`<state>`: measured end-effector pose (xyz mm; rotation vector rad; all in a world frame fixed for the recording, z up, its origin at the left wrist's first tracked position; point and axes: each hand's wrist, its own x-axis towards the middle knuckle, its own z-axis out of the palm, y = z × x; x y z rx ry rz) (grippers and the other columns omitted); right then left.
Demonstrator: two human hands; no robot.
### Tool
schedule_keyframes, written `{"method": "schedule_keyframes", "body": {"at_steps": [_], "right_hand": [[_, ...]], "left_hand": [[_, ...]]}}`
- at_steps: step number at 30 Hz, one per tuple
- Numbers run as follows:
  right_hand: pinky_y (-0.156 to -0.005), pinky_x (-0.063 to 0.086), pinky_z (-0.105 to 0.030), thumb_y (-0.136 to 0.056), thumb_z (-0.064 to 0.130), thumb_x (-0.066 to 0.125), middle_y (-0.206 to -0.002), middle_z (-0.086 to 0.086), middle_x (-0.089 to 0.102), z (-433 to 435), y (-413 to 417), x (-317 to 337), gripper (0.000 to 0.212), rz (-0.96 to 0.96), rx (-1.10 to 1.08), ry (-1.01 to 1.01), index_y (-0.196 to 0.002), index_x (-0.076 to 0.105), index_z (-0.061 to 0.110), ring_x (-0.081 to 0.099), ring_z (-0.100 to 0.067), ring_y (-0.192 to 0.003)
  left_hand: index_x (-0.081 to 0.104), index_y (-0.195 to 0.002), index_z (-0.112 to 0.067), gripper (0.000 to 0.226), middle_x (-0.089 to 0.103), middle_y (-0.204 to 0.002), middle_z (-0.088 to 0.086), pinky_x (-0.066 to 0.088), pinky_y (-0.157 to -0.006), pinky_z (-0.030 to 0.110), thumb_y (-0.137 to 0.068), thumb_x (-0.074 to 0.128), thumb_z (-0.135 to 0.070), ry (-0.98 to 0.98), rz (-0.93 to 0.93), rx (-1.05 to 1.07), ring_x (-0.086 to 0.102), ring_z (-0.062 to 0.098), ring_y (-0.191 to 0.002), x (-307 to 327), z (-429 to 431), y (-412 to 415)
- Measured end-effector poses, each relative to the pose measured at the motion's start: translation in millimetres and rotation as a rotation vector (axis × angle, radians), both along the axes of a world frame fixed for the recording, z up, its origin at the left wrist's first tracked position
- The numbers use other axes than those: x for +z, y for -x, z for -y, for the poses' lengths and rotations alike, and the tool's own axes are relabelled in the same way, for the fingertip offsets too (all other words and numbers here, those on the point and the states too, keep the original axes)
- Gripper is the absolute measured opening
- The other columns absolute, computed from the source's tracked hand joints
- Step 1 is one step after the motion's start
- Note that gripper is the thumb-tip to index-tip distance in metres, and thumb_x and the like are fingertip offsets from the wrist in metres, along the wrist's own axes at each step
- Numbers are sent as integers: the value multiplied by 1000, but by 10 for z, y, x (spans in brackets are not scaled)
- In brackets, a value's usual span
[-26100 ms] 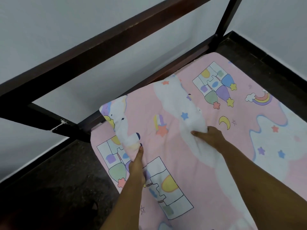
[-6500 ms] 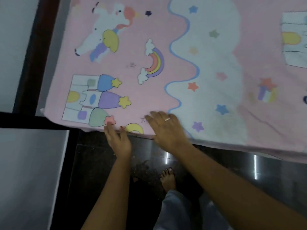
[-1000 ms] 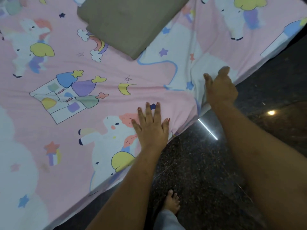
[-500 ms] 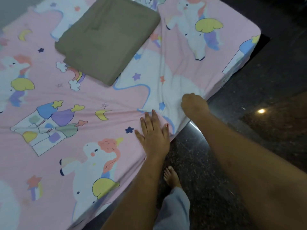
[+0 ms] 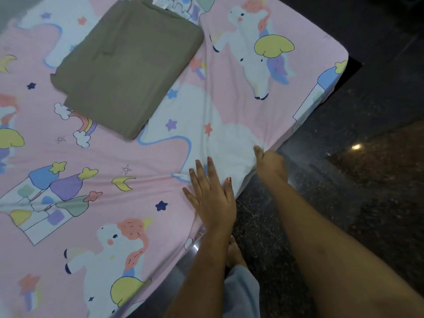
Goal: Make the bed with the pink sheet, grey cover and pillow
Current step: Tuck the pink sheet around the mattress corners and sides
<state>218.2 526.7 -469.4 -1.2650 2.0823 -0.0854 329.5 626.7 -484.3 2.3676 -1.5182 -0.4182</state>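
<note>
The pink sheet (image 5: pixel 142 171), printed with unicorns, castles and stars, covers the bed. A folded grey-brown cover (image 5: pixel 126 63) lies on it at the upper left. My left hand (image 5: pixel 212 196) lies flat on the sheet near the bed's near edge, fingers straight. Just right of it, my right hand (image 5: pixel 269 162) grips the sheet's hanging edge at the bedside, and creases fan out from that spot. A patterned piece, maybe the pillow (image 5: pixel 183 5), peeks out behind the cover at the top.
Dark polished floor (image 5: pixel 344 180) runs along the right of the bed, with a light reflection. My bare foot (image 5: pixel 234 253) and grey trouser leg stand close to the bed edge. The bed's far right corner (image 5: pixel 339 56) is covered by the sheet.
My right hand has stayed gripping the sheet edge and the fabric is drawn tighter there. My left hand stays flat on the sheet. The view has shifted slightly along the bed.
</note>
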Motion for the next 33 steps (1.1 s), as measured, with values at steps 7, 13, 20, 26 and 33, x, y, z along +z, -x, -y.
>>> {"method": "schedule_keyframes", "body": {"at_steps": [7, 13, 20, 26, 33], "right_hand": [[-65, 37, -32, -104, 41, 21, -96, -25, 65, 31, 336, -115, 63, -169, 88, 107, -100, 62, -6, 62, -36, -89], [-62, 41, -30, -102, 46, 24, -87, -19, 65, 93, 542, -213, 59, -63, 105, 142, -92, 62, 2, 60, -31, -76], [-59, 54, -35, -93, 55, 46, -101, -11, 62, 584, 850, -70, 42, 428, -355, 150, -104, 55, 15, 63, -27, -89], [-75, 48, -36, -99, 37, 43, -94, -17, 64, 823, 846, -151, 42, 230, -198, 154, -93, 59, -1, 60, -30, -86], [-67, 38, -31, -101, 28, 38, -95, -20, 63, 817, 1149, -141, 35, -53, 9, 259, -93, 60, 2, 58, -31, -83]], "left_hand": [[27, -149, -26, 61, 28, -155, 4, 14, -111, 57, -91, 30, -46, -13, 48, -99, 25, 25, -142, -13, 208, 212], [34, -146, -27, 59, 33, -152, 4, 11, -111, 50, -90, 34, -46, -71, 103, -188, 31, 26, -140, -115, 274, 303], [33, -146, -28, 58, 30, -154, 5, 26, -107, 57, -91, 32, -45, -126, 68, -235, 28, 31, -141, -92, 553, 461], [19, -150, -29, 55, 9, -159, 0, 3, -115, 50, -99, 36, -38, -176, -26, -337, -1, 28, -147, 47, 805, 724], [24, -149, -28, 53, 12, -159, 0, 1, -115, 51, -99, 37, -38, -167, -54, -307, 0, 26, -147, 46, 892, 913]]}}
